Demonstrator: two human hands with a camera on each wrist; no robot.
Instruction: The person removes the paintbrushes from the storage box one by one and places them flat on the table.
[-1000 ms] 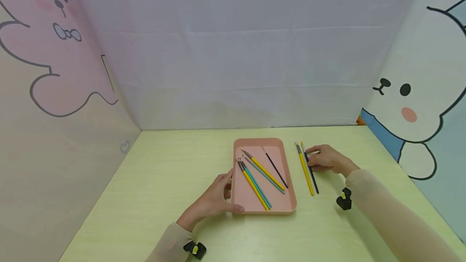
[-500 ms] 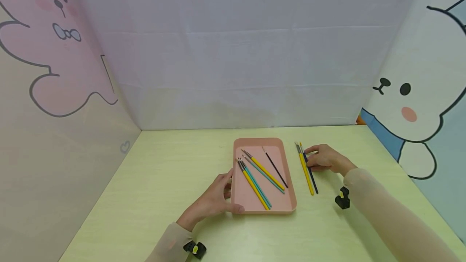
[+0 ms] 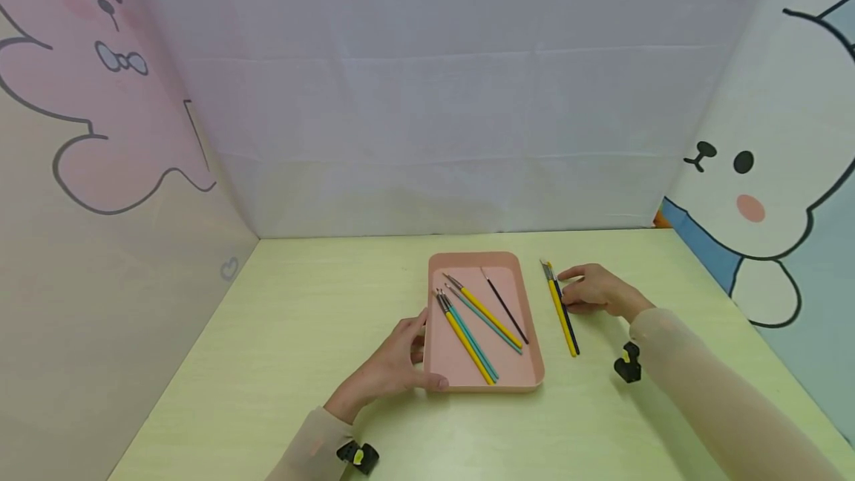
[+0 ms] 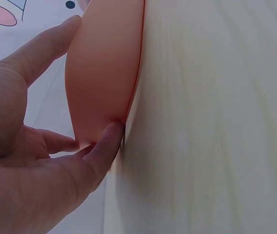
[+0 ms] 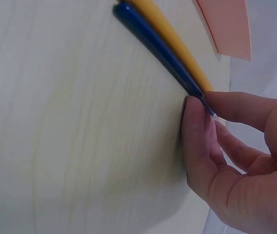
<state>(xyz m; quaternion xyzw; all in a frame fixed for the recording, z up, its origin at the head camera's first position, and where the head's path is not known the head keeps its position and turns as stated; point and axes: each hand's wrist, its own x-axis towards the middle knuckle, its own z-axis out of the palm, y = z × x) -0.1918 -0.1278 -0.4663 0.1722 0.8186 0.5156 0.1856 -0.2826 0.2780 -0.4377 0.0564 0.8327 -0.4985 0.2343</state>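
Note:
My right hand (image 3: 601, 293) pinches a dark blue paintbrush (image 5: 158, 51) between thumb and fingers, near its ferrule. Against it on the table lies a yellow paintbrush (image 3: 562, 315), nearly parallel, bristles pointing away. To their left stands a shallow pink tray (image 3: 522, 375). My left hand (image 3: 390, 366) grips the tray's near left corner, thumb on the near rim and fingers along the left side. Inside the tray lie several slanted paintbrushes: yellow ones (image 3: 468, 345), turquoise ones and a thin black one (image 3: 508, 308). The left wrist view shows only the tray's outer wall (image 4: 102, 63).
The pale yellow-green table (image 3: 314, 303) stretches to both sides of the tray. A pale cloth backdrop (image 3: 427, 132) rises at its far edge. Side panels with cartoon animals (image 3: 748, 169) stand left and right.
My right hand has shifted slightly left, bringing the dark blue paintbrush up against the yellow one. The left hand and the tray have stayed in place.

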